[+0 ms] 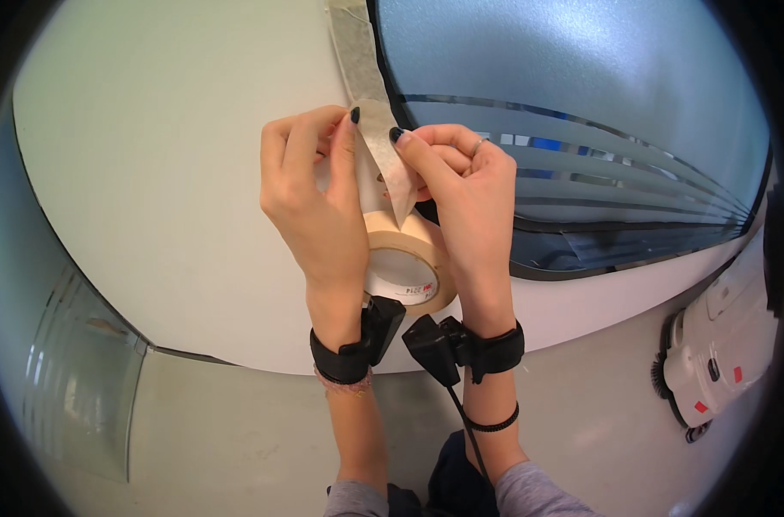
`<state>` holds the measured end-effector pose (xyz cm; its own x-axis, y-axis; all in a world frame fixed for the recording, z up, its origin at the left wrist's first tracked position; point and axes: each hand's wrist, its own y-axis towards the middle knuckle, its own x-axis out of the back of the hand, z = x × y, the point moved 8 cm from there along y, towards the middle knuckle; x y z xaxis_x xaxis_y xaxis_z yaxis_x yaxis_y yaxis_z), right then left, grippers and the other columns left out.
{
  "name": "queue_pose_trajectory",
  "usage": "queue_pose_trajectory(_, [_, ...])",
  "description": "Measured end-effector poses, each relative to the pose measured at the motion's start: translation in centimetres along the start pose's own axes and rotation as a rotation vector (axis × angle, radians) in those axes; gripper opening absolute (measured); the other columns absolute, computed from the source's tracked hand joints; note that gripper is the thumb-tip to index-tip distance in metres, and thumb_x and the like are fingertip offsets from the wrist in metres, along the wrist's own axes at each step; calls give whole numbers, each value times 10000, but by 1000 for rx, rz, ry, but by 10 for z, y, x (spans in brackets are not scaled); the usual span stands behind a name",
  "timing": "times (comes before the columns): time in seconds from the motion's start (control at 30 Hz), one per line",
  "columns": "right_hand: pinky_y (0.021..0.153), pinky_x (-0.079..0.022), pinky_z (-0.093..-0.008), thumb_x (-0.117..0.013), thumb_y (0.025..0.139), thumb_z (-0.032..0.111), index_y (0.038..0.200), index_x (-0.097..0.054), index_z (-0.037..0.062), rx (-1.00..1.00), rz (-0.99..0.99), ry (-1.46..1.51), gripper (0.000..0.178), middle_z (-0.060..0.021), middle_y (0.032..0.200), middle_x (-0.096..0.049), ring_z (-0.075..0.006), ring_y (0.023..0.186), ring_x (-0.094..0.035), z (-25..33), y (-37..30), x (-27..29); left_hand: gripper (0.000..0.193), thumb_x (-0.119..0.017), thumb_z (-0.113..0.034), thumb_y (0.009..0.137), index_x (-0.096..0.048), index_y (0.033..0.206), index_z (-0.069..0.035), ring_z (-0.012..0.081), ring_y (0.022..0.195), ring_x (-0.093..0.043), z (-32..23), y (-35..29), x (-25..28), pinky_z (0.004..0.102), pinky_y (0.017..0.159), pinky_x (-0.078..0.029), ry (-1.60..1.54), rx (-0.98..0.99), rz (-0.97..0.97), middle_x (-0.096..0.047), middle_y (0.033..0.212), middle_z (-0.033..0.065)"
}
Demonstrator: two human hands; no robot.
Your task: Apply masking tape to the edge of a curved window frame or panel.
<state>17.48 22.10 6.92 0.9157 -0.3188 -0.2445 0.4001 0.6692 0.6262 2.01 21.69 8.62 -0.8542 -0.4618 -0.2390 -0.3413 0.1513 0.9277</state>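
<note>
Nearest the lens, two black wrist straps (357, 349) carrying small black devices sat on the forearms, with a cable trailing from the right one. Just above them hung the roll of masking tape (409, 263), beige with a white core, held between the two hands against a white wall panel (151, 172). From the roll a strip of tape (370, 121) ran upward along the edge where the panel met the black frame of a frosted glass pane (581, 103). The left hand (314, 194) pinched the strip between thumb and forefinger near its lower end; the right hand (461, 198) pinched the opposite edge, fingers curled, a ring on one finger. The strip looked slightly twisted and loose between the fingertips. If the pull had come unevenly, the tape probably would have torn crooked or folded onto itself, sticking adhesive to adhesive. The roll seemed barely supported, so loosened fingers might have let it drop and drag the strip off the wall. A white floor-cleaning machine (719, 345) stood well apart at the lower right.
</note>
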Motion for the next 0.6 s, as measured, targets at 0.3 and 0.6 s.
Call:
queue_pose_trajectory(0.3, [525, -406, -184, -688, 813, 112, 821, -644, -71, -17, 19, -7, 188, -34, 620, -642, -34, 569, -526, -1, -2, -2, 23, -643, -39, 855, -647, 876, -31, 174, 706, -578, 4, -2, 1, 290, 613, -471, 2, 7, -17, -560, 818, 61])
queue_pose_trajectory(0.6, [524, -401, -183, -686, 815, 110, 824, -642, -69, -26, 17, 16, 185, -34, 626, -643, -32, 567, -524, -3, 0, 1, 18, -642, -39, 857, -639, 872, -29, 172, 703, -577, 1, -4, -3, 289, 616, -474, 7, -2, -31, -559, 815, 61])
